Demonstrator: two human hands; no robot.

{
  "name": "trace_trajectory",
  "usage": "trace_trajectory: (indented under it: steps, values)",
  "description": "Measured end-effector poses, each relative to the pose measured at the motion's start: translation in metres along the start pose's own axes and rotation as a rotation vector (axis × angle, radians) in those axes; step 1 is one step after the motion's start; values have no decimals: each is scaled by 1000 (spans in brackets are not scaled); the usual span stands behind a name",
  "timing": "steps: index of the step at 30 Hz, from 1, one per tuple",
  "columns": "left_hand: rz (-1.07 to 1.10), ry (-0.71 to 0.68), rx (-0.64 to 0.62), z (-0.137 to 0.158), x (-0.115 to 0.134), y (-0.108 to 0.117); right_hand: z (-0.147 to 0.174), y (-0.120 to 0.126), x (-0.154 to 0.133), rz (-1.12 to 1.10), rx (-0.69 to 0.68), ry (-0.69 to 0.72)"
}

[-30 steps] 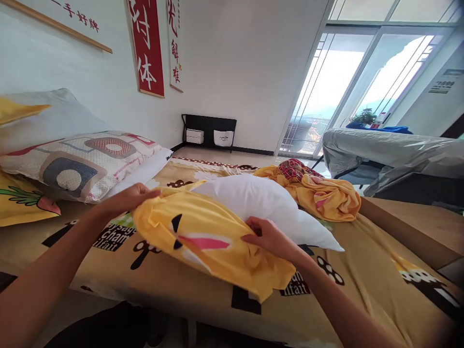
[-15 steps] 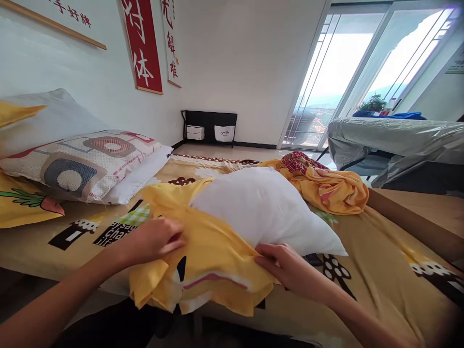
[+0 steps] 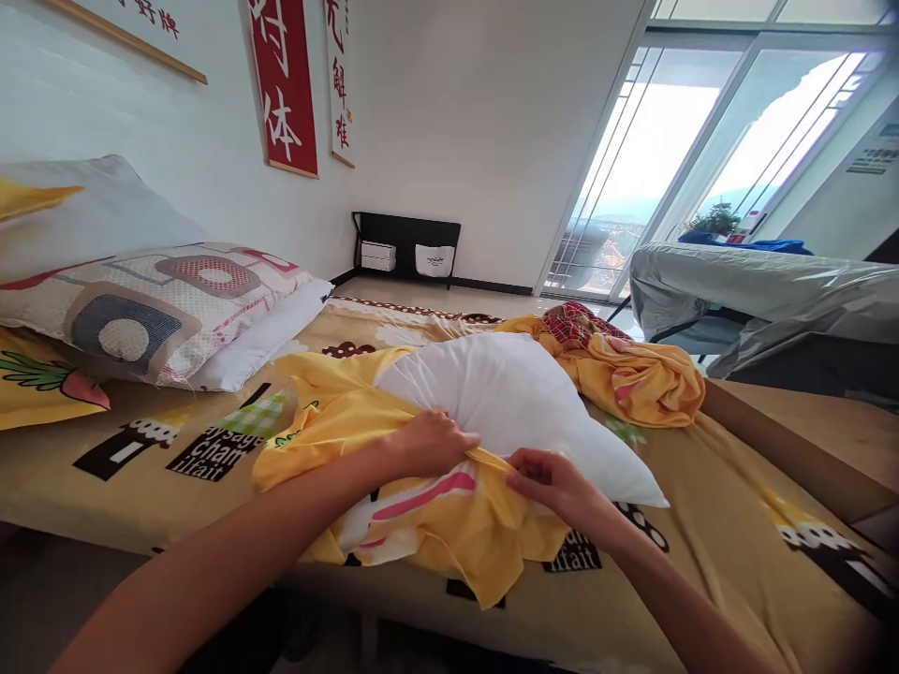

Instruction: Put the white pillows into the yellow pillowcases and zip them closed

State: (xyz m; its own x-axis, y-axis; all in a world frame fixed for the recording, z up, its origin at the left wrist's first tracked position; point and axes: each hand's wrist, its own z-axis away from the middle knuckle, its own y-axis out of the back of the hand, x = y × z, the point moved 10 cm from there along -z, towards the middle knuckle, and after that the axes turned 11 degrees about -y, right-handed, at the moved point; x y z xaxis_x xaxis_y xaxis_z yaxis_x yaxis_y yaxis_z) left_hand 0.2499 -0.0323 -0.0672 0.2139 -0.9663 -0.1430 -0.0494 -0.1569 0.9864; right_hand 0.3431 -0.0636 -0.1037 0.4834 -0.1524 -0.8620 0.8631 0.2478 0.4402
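Observation:
A white pillow [image 3: 512, 393] lies on the bed, its left part inside a yellow pillowcase [image 3: 337, 421] with pink and white print. The right end of the pillow sticks out bare, its corner pointing to the right. My left hand [image 3: 430, 442] is closed on the pillowcase's edge at the front of the pillow. Just to the right, my right hand [image 3: 552, 482] pinches the same edge between thumb and fingers. Loose yellow cloth hangs below both hands over the bed's front side.
Patterned pillows [image 3: 175, 309] are stacked at the left on the brown printed bedsheet [image 3: 730, 505]. Behind the white pillow on the right is a crumpled yellow cloth [image 3: 646, 379] with a red plaid cloth [image 3: 580, 325]. A plastic-covered table [image 3: 765, 290] stands by the window.
My left hand has moved right along the pillowcase and now grips its edge close to my right hand. The hanging cloth has shifted right, and the pillowcase edge is drawn up between the hands.

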Motion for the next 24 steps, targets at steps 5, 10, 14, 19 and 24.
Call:
trace_trajectory:
  steps: [5, 10, 14, 19, 24]
  values:
    - [111, 123, -6, 17, -25, 11, 10, -34, 10, 292, -144, 48]
    - [233, 187, -50, 39, -54, 54, -3, -40, -12, 452, -49, 137]
    - [372, 179, -178, 48, -58, 46, -4, -10, -27, 424, 26, 112]
    - [564, 222, -448, 45, -26, -24, 33, 17, -31, 295, 95, 50]
    - [658, 267, -624, 45, -3, -56, 51, 6, -4, 159, 85, -70]
